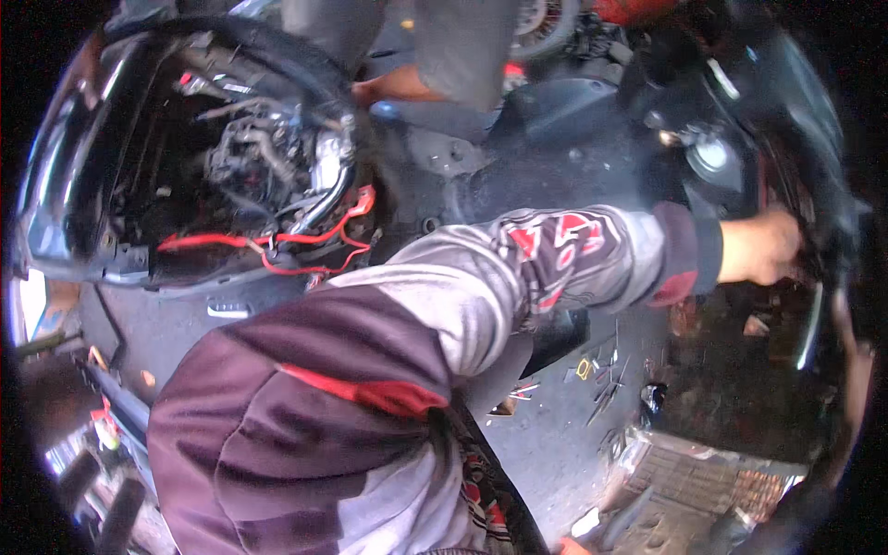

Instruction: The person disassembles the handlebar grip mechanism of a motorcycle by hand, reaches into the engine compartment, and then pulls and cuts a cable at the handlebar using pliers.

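Note:
My left arm, in a maroon and grey sleeve, reaches across to the right over a dark scooter. At the scooter's front my left hand [763, 248] is closed, its fingers curled by the handlebar area [807, 319]; whatever lies in them is hidden and blurred. Below the hand's path, the dark floorboard [564, 153] spans the middle. To the left, the body is opened, showing the engine bay [259, 153] with metal parts, hoses and a red frame piece [222, 241]. A small skin-coloured patch at the bottom edge may be my right hand [572, 548]; its fingers cannot be made out.
Beyond the scooter is another person's bare lower leg [407, 85] and grey clothing [462, 46]. A spoked wheel [544, 26] stands behind. Several small tools [606, 398] lie on the grey floor near me. A brown slatted crate-like thing [689, 486] is at the lower right.

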The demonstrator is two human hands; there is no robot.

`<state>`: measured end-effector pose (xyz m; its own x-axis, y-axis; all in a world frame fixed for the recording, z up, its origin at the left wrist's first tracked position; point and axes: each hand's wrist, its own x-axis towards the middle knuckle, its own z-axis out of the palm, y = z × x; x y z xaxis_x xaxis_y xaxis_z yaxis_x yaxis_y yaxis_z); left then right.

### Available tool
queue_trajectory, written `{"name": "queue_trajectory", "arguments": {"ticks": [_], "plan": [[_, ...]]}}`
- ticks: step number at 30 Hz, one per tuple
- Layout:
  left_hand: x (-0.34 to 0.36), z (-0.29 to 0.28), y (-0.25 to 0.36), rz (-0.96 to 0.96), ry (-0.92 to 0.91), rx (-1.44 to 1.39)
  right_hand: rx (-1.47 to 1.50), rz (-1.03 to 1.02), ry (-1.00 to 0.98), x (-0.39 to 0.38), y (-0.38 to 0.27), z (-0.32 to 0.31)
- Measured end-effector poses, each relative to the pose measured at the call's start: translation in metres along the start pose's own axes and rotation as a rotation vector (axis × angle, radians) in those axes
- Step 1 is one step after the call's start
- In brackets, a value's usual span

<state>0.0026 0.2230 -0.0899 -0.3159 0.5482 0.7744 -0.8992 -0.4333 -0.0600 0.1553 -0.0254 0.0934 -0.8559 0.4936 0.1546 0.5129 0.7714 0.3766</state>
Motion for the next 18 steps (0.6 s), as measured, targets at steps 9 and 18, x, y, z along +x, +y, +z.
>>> {"name": "queue_trajectory", "arguments": {"ticks": [9,18], "plan": [[-0.065,0.102,0.009,-0.014,0.131,0.202,-0.525,0.483,0.132,0.019,0.019,0.064],[-0.064,0.112,0.018,-0.012,0.065,0.24,0.437,0.085,0.037,0.007,0.068,0.013]]}}
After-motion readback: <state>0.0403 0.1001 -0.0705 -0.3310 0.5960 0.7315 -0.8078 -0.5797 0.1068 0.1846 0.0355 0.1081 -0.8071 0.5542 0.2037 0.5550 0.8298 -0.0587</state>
